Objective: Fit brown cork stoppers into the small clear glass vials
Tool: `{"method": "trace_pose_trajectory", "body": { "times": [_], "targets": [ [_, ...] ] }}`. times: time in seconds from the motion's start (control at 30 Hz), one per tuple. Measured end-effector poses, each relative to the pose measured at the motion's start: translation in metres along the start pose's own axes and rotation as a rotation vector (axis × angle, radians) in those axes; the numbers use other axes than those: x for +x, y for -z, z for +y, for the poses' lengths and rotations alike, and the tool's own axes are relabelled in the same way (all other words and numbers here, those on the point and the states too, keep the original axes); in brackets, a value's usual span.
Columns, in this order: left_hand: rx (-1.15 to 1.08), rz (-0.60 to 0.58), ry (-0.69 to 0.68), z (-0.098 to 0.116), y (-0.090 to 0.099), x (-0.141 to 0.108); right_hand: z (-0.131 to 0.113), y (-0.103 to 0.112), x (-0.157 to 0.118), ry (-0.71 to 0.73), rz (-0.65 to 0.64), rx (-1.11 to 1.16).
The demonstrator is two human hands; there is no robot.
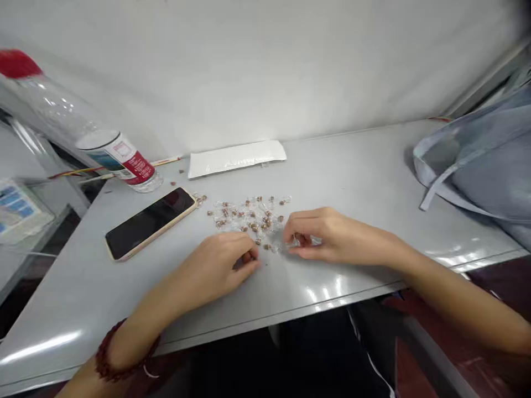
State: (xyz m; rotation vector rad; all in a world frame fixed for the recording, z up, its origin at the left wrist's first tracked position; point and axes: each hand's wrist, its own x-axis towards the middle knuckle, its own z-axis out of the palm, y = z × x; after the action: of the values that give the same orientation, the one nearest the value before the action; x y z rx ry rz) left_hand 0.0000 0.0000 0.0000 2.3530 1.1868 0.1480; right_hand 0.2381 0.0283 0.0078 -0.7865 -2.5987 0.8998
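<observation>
Several tiny clear bottles with brown stoppers (254, 225) lie in a loose pile on the grey table (357, 166). My left hand (224, 262) rests at the pile's near left side, its fingers curled in; whatever is between them is hidden. At the pile's right edge, my right hand (317, 235) has its fingers curled toward the thumb, with something small and clear inside the curl, too small to name for certain.
A black-screened phone (151, 221) lies left of the pile. Behind it stands a large bottle with a red cap (118, 157). A white flat packet (236, 157) lies near the wall. At the right is a grey-blue bag (493, 160).
</observation>
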Motion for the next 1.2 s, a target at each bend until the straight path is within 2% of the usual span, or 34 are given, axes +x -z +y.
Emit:
{"method": "trace_pose_trajectory", "body": {
  "times": [0.13, 0.3, 0.4, 0.63, 0.8, 1.03, 1.2],
  "targets": [
    [-0.055, 0.061, -0.009, 0.001, 0.004, -0.002, 0.003, -0.005, 0.003, 0.036, 0.081, -0.004],
    [-0.263, 0.231, -0.021, 0.007, 0.002, 0.000, 0.007, -0.015, 0.006, 0.095, 0.230, 0.011],
    [-0.294, 0.327, -0.064, 0.012, -0.002, 0.004, 0.009, -0.021, 0.006, 0.120, 0.280, 0.057],
    [-0.343, 0.380, -0.110, 0.016, -0.008, 0.007, 0.009, -0.026, 0.007, 0.144, 0.253, 0.135],
    [-0.463, 0.447, -0.080, 0.015, -0.009, 0.005, 0.008, -0.025, 0.007, 0.140, 0.266, 0.156],
    [-0.439, 0.527, -0.112, 0.011, -0.008, 0.009, 0.007, -0.024, 0.006, 0.106, 0.255, 0.197],
    [-0.524, 0.626, -0.014, 0.014, -0.008, 0.007, 0.006, -0.024, 0.006, 0.053, 0.261, 0.282]
  ]
}}
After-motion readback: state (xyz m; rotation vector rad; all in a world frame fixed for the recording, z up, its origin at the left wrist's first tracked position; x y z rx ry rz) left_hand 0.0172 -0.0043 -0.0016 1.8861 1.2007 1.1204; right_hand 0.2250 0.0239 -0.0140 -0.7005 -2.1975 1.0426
